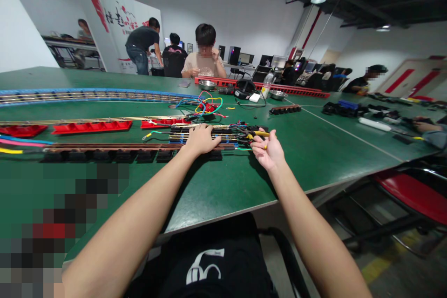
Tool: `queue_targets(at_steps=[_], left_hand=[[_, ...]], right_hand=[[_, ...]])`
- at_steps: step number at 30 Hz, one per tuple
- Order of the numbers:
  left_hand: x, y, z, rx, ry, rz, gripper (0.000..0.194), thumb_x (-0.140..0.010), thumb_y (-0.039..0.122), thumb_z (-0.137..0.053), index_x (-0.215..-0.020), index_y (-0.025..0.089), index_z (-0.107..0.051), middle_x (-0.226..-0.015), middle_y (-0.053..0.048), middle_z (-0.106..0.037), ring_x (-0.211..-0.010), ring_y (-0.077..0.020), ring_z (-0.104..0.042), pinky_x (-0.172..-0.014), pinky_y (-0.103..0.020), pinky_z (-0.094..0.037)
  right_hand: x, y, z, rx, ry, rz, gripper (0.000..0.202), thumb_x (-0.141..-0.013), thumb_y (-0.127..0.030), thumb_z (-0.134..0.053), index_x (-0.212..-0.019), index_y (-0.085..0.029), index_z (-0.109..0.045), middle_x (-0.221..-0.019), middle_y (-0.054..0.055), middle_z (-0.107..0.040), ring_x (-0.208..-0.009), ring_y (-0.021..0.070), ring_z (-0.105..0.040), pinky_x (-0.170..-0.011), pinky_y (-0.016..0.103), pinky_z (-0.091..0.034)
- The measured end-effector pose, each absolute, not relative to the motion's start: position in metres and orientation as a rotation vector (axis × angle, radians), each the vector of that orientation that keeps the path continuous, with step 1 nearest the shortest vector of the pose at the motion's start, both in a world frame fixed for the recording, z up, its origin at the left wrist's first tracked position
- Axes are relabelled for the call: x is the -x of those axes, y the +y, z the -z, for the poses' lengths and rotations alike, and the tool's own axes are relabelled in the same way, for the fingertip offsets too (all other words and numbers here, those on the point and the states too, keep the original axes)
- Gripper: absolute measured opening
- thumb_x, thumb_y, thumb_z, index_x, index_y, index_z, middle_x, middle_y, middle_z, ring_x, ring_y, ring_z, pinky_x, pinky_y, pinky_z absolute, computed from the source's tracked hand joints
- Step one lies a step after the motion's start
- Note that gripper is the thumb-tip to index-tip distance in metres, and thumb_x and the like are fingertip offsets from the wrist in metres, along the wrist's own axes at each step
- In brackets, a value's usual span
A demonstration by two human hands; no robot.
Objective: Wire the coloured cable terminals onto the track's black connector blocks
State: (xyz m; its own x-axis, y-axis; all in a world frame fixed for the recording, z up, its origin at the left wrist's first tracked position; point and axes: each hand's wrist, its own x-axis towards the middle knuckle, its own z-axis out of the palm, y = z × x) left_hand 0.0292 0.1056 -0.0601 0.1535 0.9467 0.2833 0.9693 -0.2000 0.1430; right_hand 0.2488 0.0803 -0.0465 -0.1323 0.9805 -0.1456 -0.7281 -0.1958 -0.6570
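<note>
On the green table, my left hand point(201, 140) lies palm down with its fingers spread over a track-like assembly point(179, 136) of brass rods, black blocks and blue pieces. To its right, my right hand point(268, 149) is turned partly palm up, its fingers curled round a yellow wire point(261, 133) at the assembly's right end. Dark connectors and thin coloured wires bunch between the two hands. A brown rail on black blocks point(122, 147) runs along the near side, from the left towards my left hand.
Red trays point(92, 127) and a blue curved track point(94, 97) lie at left. Coloured wires point(209, 104), a long red rail point(296, 90), a bottle point(267, 84) and metal bowls point(207, 84) are beyond my hands. A person point(205, 56) sits across the table.
</note>
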Motion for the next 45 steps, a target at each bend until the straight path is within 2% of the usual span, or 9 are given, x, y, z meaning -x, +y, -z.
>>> queue_targets(at_steps=[9, 13, 17, 20, 25, 30, 37, 45], left_hand=[[-0.029, 0.107, 0.061, 2.323, -1.922, 0.488, 0.058, -0.087, 0.055, -0.038, -0.128, 0.018, -0.056, -0.131, -0.014, -0.057, -0.121, -0.0311, -0.052, -0.098, -0.046, -0.042], [-0.029, 0.107, 0.062, 2.323, -1.921, 0.495, 0.058, -0.087, 0.055, -0.038, -0.128, 0.018, -0.056, -0.132, -0.015, -0.056, -0.122, -0.0316, -0.051, -0.098, -0.047, -0.042], [-0.029, 0.107, 0.061, 2.323, -1.935, 0.492, 0.058, -0.087, 0.055, -0.038, -0.129, 0.020, -0.055, -0.134, -0.014, -0.055, -0.124, -0.0313, -0.050, -0.099, -0.048, -0.041], [-0.028, 0.107, 0.061, 2.328, -1.939, 0.482, 0.058, -0.087, 0.055, -0.038, -0.131, 0.020, -0.054, -0.136, -0.014, -0.054, -0.126, -0.0311, -0.048, -0.099, -0.048, -0.040], [-0.028, 0.107, 0.061, 2.341, -1.954, 0.471, 0.059, -0.088, 0.056, -0.036, -0.132, 0.021, -0.053, -0.137, -0.013, -0.053, -0.128, -0.0309, -0.046, -0.101, -0.048, -0.039], [-0.028, 0.106, 0.060, 2.351, -1.964, 0.455, 0.060, -0.088, 0.055, -0.036, -0.134, 0.021, -0.052, -0.140, -0.014, -0.051, -0.129, -0.0313, -0.045, -0.101, -0.049, -0.039], [-0.029, 0.105, 0.060, 2.348, -1.968, 0.481, 0.059, -0.088, 0.056, -0.037, -0.133, 0.022, -0.052, -0.139, -0.013, -0.051, -0.129, -0.0307, -0.045, -0.102, -0.047, -0.038], [-0.029, 0.105, 0.061, 2.345, -1.977, 0.475, 0.059, -0.088, 0.055, -0.037, -0.133, 0.021, -0.052, -0.139, -0.014, -0.052, -0.128, -0.0314, -0.046, -0.101, -0.048, -0.038]], right_hand=[[-0.251, 0.080, 0.046, 0.641, -0.474, -1.689, 0.044, -0.098, -0.057, -0.012, -0.091, -0.026, -0.042, -0.056, -0.006, -0.039, -0.036, 0.0056, -0.030, -0.030, 0.008, -0.021], [-0.249, 0.079, 0.045, 0.764, -0.602, -1.644, 0.043, -0.098, -0.057, -0.010, -0.098, -0.028, -0.042, -0.055, -0.006, -0.044, -0.035, 0.0062, -0.033, -0.030, 0.009, -0.020], [-0.243, 0.071, 0.048, 0.945, -0.861, -1.424, 0.040, -0.096, -0.063, -0.022, -0.111, -0.031, -0.041, -0.055, -0.005, -0.054, -0.033, 0.0070, -0.038, -0.030, 0.010, -0.019], [-0.240, 0.067, 0.050, 1.028, -1.096, -1.200, 0.052, -0.088, -0.072, -0.032, -0.116, -0.030, -0.042, -0.053, -0.005, -0.057, -0.031, 0.0077, -0.041, -0.029, 0.011, -0.018], [-0.243, 0.080, 0.041, 1.084, -1.341, -0.917, 0.061, -0.085, -0.076, -0.033, -0.117, -0.026, -0.044, -0.049, -0.006, -0.057, -0.030, 0.0093, -0.046, -0.028, 0.013, -0.022], [-0.246, 0.097, 0.030, 1.191, -1.354, -1.059, 0.061, -0.087, -0.075, -0.030, -0.115, -0.023, -0.046, -0.046, -0.004, -0.058, -0.028, 0.0090, -0.044, -0.029, 0.014, -0.020], [-0.245, 0.096, 0.040, 1.163, -1.294, -1.094, 0.061, -0.087, -0.075, -0.032, -0.114, -0.023, -0.047, -0.047, -0.004, -0.059, -0.028, 0.0089, -0.047, -0.029, 0.013, -0.017], [-0.238, 0.099, 0.047, 0.968, -1.222, -1.207, 0.056, -0.084, -0.073, -0.043, -0.112, -0.025, -0.046, -0.051, -0.005, -0.058, -0.033, 0.0101, -0.049, -0.031, 0.014, -0.024]])
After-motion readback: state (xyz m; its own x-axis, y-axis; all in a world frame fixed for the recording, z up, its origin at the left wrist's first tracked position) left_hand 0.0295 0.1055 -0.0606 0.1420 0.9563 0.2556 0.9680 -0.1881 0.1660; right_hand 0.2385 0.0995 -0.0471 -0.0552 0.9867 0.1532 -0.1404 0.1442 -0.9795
